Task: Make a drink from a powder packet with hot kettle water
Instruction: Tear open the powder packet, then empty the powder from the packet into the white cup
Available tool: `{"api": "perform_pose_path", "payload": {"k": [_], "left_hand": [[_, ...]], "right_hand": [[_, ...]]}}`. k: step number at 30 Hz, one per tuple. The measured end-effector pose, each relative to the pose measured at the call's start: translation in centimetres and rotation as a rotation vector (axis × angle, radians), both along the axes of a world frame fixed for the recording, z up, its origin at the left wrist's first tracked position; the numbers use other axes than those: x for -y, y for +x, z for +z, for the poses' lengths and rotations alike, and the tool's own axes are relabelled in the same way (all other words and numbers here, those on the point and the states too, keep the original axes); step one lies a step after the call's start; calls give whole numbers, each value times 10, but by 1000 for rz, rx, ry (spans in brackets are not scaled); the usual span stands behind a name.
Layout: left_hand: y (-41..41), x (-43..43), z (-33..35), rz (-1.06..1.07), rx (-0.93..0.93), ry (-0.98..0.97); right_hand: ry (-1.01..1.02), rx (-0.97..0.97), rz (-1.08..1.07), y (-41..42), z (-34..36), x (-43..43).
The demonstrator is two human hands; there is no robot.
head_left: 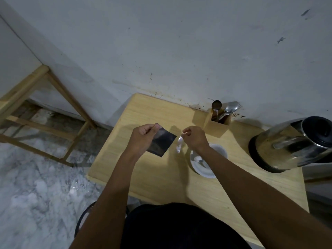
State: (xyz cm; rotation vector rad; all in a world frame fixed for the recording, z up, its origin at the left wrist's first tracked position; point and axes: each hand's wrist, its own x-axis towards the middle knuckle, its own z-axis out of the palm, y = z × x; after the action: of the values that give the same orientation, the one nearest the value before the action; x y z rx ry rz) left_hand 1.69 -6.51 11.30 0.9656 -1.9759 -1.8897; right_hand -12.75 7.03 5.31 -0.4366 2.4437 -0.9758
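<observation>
Above the wooden worktop (161, 177), both hands work at a dark powder packet (162, 141). No brand name or lettering can be read on the packet; its face shows only a dim, blurred sheen. The left hand (143, 136) pinches the packet's upper left corner between thumb and forefinger, its other fingers curled in, so the packet hangs tilted with its lower corner close over the wood. The right hand (195, 138) holds a thin pale torn strip (179, 145) in a fingertip pinch; the strip dangles just beside the packet's right edge, apart from it. Both forearms reach forward from the bottom of the view, the wrists bent slightly inward towards each other.

Under the right wrist sits a white cup (208, 159) on the worktop, partly hidden by the arm, with something pale inside that cannot be made out. A steel kettle (291, 142) with a black base stands well apart at the right edge, its lid open. Against the stained wall (179, 51), a wooden holder (220, 120) keeps spoons (230, 108) upright. A wooden frame (45, 112) stands on the marble floor (36, 186) to the left.
</observation>
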Motion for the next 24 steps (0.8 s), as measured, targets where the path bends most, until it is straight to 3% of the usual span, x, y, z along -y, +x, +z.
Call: {"api": "perform_pose_path", "payload": {"k": [10,14,15,17,20,24], "left_hand": [[8,-3,-3,29,46,-98],[5,-4,-3,46,71,-73],[4,-4,-2,49,72,-59],[1,-5,-2,76,73,-22],[-5,-7,-3,153,46,147],[-18,-23,-2,153,-74,360]], "right_hand": [[255,152,73,-14,-42,23],[345,-4,92,-10,-26,21],[316,-72,80,-8,-17,18],[61,-65,0,-1,7,7],[-397,265,-126,28,43,-22],[-420,278,68,57,49,-56]]}}
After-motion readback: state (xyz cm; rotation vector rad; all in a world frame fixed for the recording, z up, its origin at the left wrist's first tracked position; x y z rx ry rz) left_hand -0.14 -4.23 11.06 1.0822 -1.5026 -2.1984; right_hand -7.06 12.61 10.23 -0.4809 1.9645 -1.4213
